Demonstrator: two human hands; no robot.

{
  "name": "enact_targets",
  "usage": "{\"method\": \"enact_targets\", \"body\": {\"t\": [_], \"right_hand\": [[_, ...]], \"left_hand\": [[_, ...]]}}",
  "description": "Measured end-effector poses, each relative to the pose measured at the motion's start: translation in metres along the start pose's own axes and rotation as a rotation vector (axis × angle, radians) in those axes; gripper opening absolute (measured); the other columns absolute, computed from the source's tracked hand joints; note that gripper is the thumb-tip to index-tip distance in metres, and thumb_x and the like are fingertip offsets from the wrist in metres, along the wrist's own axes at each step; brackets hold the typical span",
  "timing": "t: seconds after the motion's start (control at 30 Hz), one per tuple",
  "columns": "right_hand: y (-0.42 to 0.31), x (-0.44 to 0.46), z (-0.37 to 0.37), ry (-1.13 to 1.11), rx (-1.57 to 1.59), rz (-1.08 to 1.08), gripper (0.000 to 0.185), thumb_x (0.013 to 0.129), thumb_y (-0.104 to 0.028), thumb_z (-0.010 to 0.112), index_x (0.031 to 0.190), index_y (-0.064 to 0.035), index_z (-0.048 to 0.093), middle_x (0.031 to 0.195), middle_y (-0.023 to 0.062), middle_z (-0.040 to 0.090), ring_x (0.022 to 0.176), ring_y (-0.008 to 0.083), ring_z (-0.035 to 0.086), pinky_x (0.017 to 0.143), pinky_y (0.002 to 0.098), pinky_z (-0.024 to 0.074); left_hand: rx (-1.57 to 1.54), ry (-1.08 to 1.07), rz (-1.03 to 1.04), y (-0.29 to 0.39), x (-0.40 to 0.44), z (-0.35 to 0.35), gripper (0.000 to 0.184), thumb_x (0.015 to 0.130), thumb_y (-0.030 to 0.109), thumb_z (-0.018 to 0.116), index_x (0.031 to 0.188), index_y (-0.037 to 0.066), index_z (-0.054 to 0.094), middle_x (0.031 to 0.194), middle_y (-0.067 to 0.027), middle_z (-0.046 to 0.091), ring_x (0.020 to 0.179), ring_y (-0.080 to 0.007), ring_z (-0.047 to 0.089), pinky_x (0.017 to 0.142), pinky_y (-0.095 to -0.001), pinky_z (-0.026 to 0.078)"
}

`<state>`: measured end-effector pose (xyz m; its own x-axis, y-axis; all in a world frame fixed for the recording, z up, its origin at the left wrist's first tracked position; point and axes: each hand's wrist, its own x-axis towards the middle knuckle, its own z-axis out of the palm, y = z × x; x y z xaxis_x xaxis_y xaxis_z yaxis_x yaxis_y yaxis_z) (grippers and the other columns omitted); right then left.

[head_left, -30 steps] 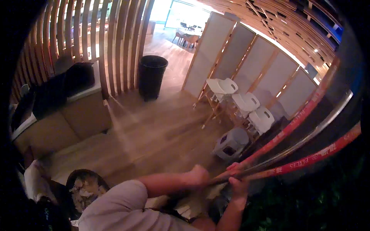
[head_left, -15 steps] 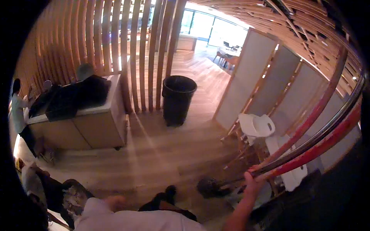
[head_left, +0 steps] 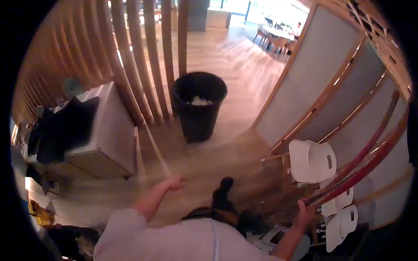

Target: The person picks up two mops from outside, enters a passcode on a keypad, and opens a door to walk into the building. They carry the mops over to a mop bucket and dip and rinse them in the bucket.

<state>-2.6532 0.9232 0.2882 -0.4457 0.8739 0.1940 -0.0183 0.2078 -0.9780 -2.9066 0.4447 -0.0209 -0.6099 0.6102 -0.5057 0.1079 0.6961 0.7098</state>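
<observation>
My right hand [head_left: 305, 213] is closed around the lower part of long red poles [head_left: 363, 174], which reach up to the right edge of the view. Beside that hand are white high chairs [head_left: 311, 163]. In front of my body, to the left, my left hand [head_left: 175, 183] hangs over the wooden floor, away from the poles. Its fingers are blurred, and whether they are spread or closed is not clear. No object shows in it.
A black bin [head_left: 198, 117] with pale rubbish inside stands ahead. A counter [head_left: 104, 143] with dark cloth is at the left, near wooden slats [head_left: 152, 56]. Folding screens [head_left: 300, 74] stand at the right. A seated person [head_left: 297, 29] is far back.
My left hand has come off the poles and swung left, then forward. My right hand has kept its hold on the poles. The view has moved closer to the bin and the high chairs.
</observation>
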Motion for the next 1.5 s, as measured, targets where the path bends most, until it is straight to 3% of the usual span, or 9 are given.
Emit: {"method": "enact_targets", "body": {"t": [0.07, 0.33, 0.53, 0.6, 0.77, 0.87, 1.03, 1.3, 1.5], "right_hand": [[0.026, 0.016, 0.012, -0.016, -0.046, 0.026, 0.046, 0.069, 0.011, 0.067, 0.111, -0.0007, 0.053, 0.098, 0.0058, 0.056, 0.091, 0.0164, 0.056, 0.086, 0.0314, 0.0461], [0.039, 0.077, 0.103, -0.081, 0.001, 0.203, 0.045, 0.068, 0.010, 0.069, 0.109, -0.0012, 0.053, 0.096, 0.0045, 0.056, 0.089, 0.0170, 0.057, 0.085, 0.0290, 0.0463], [0.045, 0.119, 0.156, -0.163, 0.094, 0.182, 0.047, 0.072, 0.007, 0.068, 0.116, -0.0030, 0.054, 0.116, 0.0080, 0.053, 0.105, 0.0211, 0.053, 0.096, 0.0367, 0.0421], [0.006, 0.147, 0.217, -0.149, 0.128, 0.109, 0.047, 0.071, 0.005, 0.069, 0.116, -0.0042, 0.055, 0.117, 0.0079, 0.053, 0.108, 0.0212, 0.051, 0.098, 0.0371, 0.0407], [0.004, 0.190, 0.284, -0.198, 0.072, -0.104, 0.033, 0.068, -0.004, 0.073, 0.099, -0.0090, 0.061, 0.116, 0.0064, 0.050, 0.115, 0.0228, 0.048, 0.105, 0.0407, 0.0340], [-0.009, 0.187, 0.332, -0.074, 0.080, 0.034, 0.026, 0.067, -0.002, 0.072, 0.090, -0.0094, 0.063, 0.115, 0.0054, 0.049, 0.115, 0.0247, 0.048, 0.104, 0.0434, 0.0345], [0.020, 0.189, 0.328, -0.221, 0.037, -0.104, 0.038, 0.068, 0.009, 0.063, 0.102, -0.0067, 0.060, 0.115, 0.0058, 0.051, 0.112, 0.0222, 0.051, 0.103, 0.0395, 0.0378], [0.025, 0.244, 0.357, -0.178, -0.013, 0.102, 0.030, 0.061, 0.007, 0.064, 0.089, -0.0058, 0.059, 0.113, 0.0058, 0.050, 0.112, 0.0218, 0.048, 0.099, 0.0358, 0.0397], [0.072, 0.270, 0.372, -0.309, 0.105, 0.080, 0.038, 0.063, 0.008, 0.064, 0.098, -0.0067, 0.058, 0.111, 0.0045, 0.051, 0.105, 0.0203, 0.052, 0.091, 0.0340, 0.0438]], "left_hand": [[0.109, 0.100, 0.004, 0.040, 0.027, -0.036, 0.054, 0.084, 0.039, 0.058, 0.128, 0.009, 0.055, 0.117, -0.0158, 0.064, 0.106, -0.0334, 0.060, 0.090, -0.0407, 0.048], [0.309, -0.194, 0.021, 0.116, 0.080, -0.118, 0.049, 0.081, 0.036, 0.060, 0.122, 0.009, 0.061, 0.116, -0.0162, 0.064, 0.106, -0.0327, 0.061, 0.090, -0.0418, 0.048], [0.367, -0.095, 0.084, 0.148, 0.198, -0.197, 0.039, 0.077, 0.037, 0.064, 0.105, 0.009, 0.067, 0.105, -0.0157, 0.067, 0.097, -0.0347, 0.062, 0.083, -0.0443, 0.050], [0.393, 0.094, 0.238, 0.187, 0.265, -0.256, 0.037, 0.079, 0.037, 0.064, 0.100, 0.008, 0.068, 0.101, -0.0161, 0.067, 0.095, -0.0348, 0.063, 0.081, -0.0442, 0.051], [0.776, 0.062, 0.171, 0.240, 0.385, -0.372, 0.047, 0.081, 0.046, 0.061, 0.111, 0.011, 0.066, 0.106, -0.0169, 0.065, 0.103, -0.0359, 0.060, 0.089, -0.0466, 0.048], [0.753, -0.006, 0.100, 0.189, 0.420, -0.358, 0.060, 0.081, 0.057, 0.056, 0.123, 0.015, 0.062, 0.134, -0.0149, 0.051, 0.131, -0.0317, 0.039, 0.110, -0.0536, 0.024], [0.789, -0.167, 0.048, 0.157, 0.373, -0.311, 0.078, 0.075, 0.077, 0.047, 0.129, 0.022, 0.058, 0.141, -0.0096, 0.046, 0.136, -0.0290, 0.033, 0.114, -0.0561, 0.006], [0.745, -0.120, 0.016, 0.142, 0.343, -0.261, 0.075, 0.074, 0.072, 0.053, 0.128, 0.020, 0.059, 0.136, -0.0139, 0.049, 0.133, -0.0314, 0.035, 0.114, -0.0564, 0.006], [0.762, -0.142, -0.081, 0.100, 0.303, -0.258, 0.073, 0.073, 0.068, 0.058, 0.128, 0.021, 0.059, 0.134, -0.0142, 0.051, 0.133, -0.0330, 0.035, 0.114, -0.0570, 0.004]]}}
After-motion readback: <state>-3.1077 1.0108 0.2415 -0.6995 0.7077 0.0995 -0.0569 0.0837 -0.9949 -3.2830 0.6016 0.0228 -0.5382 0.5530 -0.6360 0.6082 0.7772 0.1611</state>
